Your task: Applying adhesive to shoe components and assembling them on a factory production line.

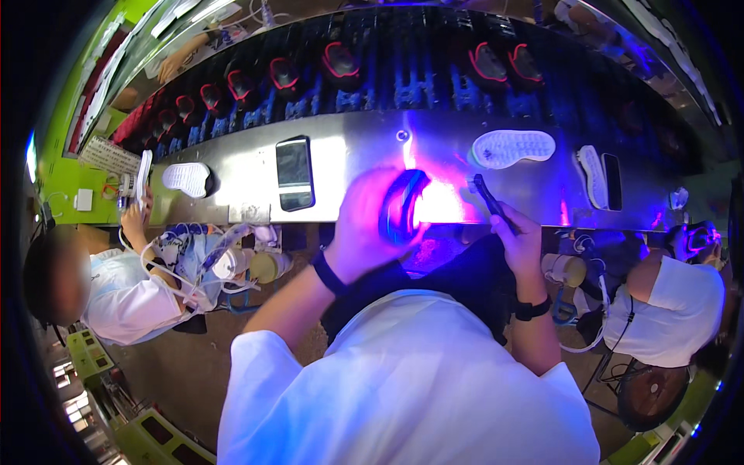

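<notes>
Over the front edge of the metal bench (349, 155), my left hand (364, 213) is closed around a dark shoe upper (401, 205). Motion and violet glare blur the piece, so its details are hard to make out. To its right, my right hand (521, 236) grips a small brush (490, 195) by its dark handle. The bristle end points up and left, apart from the upper. A white shoe sole (514, 148) lies on the bench just beyond the brush.
A black phone (294, 173) and another white sole (187, 179) lie to the left. At the right are a sole (593, 177) and a second phone (612, 182). Behind the bench runs a line of red-rimmed shoe uppers (341, 60). Co-workers sit on both sides (128, 294).
</notes>
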Demonstrator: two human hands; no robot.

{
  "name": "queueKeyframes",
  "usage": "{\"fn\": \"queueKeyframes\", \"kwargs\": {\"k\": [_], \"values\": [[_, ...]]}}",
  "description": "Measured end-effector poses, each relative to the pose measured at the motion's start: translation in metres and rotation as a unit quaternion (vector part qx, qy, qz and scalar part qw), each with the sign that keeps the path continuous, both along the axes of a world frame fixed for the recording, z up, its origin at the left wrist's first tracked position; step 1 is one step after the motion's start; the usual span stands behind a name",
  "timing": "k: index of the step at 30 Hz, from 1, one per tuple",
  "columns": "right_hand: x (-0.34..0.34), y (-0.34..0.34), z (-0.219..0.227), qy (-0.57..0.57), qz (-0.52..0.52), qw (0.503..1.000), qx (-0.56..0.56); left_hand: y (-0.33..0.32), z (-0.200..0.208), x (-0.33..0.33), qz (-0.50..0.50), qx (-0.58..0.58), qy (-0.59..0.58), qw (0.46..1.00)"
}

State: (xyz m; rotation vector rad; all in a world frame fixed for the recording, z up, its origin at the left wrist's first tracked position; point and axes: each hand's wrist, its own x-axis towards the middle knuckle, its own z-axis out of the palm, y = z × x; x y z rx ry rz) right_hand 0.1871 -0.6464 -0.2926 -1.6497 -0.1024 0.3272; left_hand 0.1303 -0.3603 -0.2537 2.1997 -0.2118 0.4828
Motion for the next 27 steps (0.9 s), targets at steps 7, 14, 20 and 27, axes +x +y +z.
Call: {"fn": "queueKeyframes", "kwargs": {"k": [7,14,20,27], "values": [[-0.005,0.027,-0.022,-0.044,0.081,0.991,-0.097,-0.009,-0.008,-0.084,-0.03,0.158,-0.03,0.987],[-0.022,0.039,-0.024,0.06,0.094,0.988,-0.104,-0.002,-0.016,-0.096,-0.073,0.191,-0.029,0.979],[-0.062,0.016,-0.005,0.077,0.127,0.981,-0.126,0.006,-0.019,-0.095,-0.108,0.183,-0.038,0.976],[-0.031,0.036,0.023,0.045,0.107,0.978,-0.171,0.01,-0.019,-0.092,-0.144,0.237,-0.058,0.959]]}}
